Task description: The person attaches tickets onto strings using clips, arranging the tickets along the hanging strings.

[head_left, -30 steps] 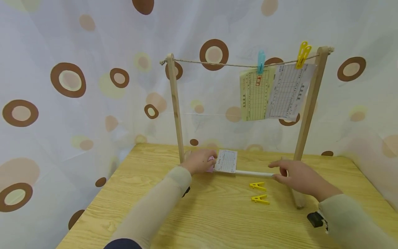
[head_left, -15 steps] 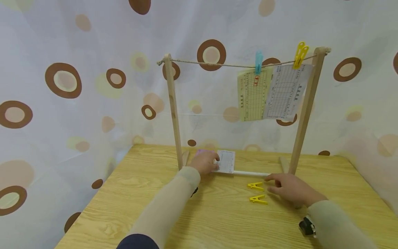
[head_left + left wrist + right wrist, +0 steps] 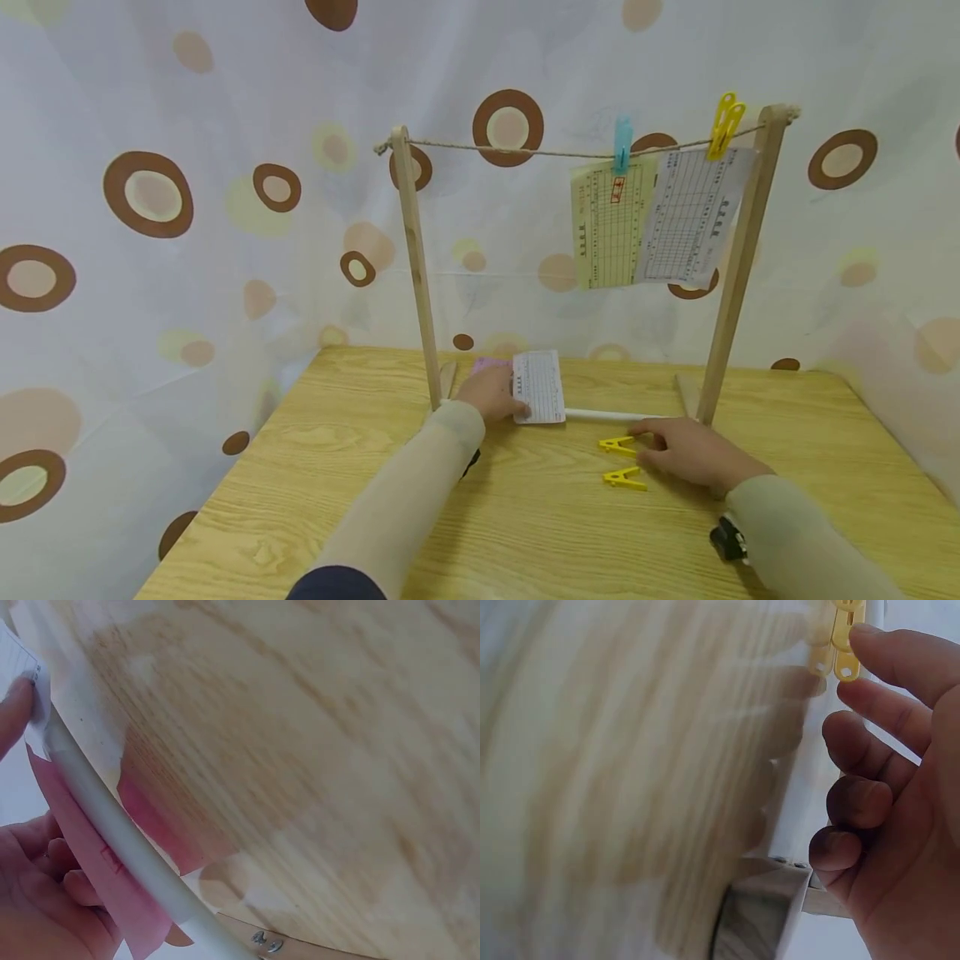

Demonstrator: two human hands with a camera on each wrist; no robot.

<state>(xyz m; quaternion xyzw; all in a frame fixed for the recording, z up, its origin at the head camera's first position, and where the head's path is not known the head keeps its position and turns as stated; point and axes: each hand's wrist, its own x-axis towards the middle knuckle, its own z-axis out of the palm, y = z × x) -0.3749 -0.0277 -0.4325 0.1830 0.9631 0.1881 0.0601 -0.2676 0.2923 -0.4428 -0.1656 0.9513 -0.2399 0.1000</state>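
My left hand (image 3: 489,393) pinches the near left edge of a white printed slip (image 3: 538,385), which lies tilted over the white rod (image 3: 618,415). The left wrist view has a fingertip on the white slip (image 3: 39,724). A pink slip (image 3: 109,866) lies beside the rod there, with curled fingers behind it. My right hand (image 3: 688,454) is low over the table beside two yellow clothespins (image 3: 617,445). Its thumb and index finger are apart near a yellow clothespin (image 3: 846,649) in the right wrist view; the other fingers are loosely curled, holding nothing.
Two wooden posts (image 3: 417,267) carry a rope (image 3: 517,152) above the table (image 3: 525,525). A blue clothespin (image 3: 623,148) and a yellow clothespin (image 3: 724,129) on the rope hold a yellow-green slip (image 3: 611,229) and a white sheet (image 3: 686,221). A patterned curtain (image 3: 247,167) hangs behind.
My left hand has gone from the pink slip to the white slip, which has shifted and tilted slightly. My right hand has moved left and nearer to the loose yellow clothespins.
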